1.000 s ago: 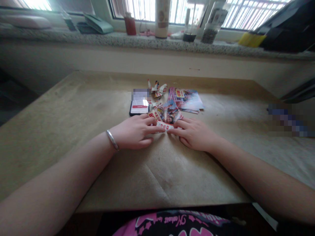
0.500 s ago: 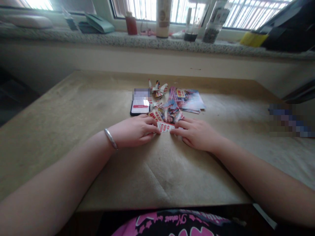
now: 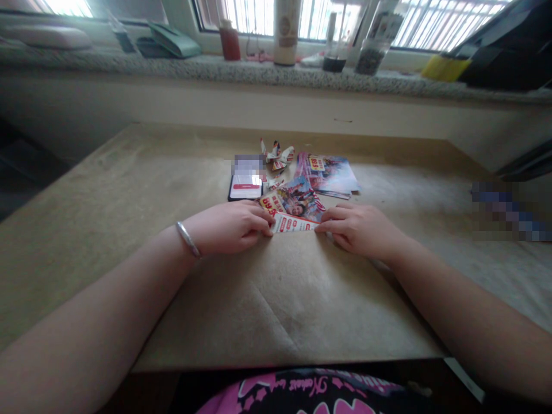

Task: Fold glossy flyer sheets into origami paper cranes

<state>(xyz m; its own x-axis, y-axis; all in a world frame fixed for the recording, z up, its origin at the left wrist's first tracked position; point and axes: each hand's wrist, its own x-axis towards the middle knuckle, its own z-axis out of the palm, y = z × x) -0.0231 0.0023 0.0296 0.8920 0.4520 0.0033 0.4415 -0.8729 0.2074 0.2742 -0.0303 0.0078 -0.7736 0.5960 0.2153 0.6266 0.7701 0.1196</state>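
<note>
A colourful printed flyer point(image 3: 297, 202) lies on the table in front of me, its near edge folded up into a white strip with red print. My left hand point(image 3: 241, 225) pinches the left end of that fold between thumb and fingers. At the right end, my right hand point(image 3: 356, 230) grips the same fold, with fingertips pressed on the paper. Just beyond the flyer sit folded paper pieces point(image 3: 279, 156) with pointed flaps. A phone point(image 3: 245, 187) with a lit screen lies to their left. The undersides of both hands are hidden.
A stack of printed flyers point(image 3: 334, 174) rests behind my right hand on the cloth-covered table point(image 3: 207, 322). Along the stone windowsill point(image 3: 241, 72) stand a red bottle point(image 3: 230, 41), a tall cream bottle point(image 3: 286, 34) and a clear jar point(image 3: 375, 49). A blurred-out item lies at the right.
My hands have moved apart along the folded edge, the right one further right and the left slightly left. More of the white strip and the flyer's picture now shows.
</note>
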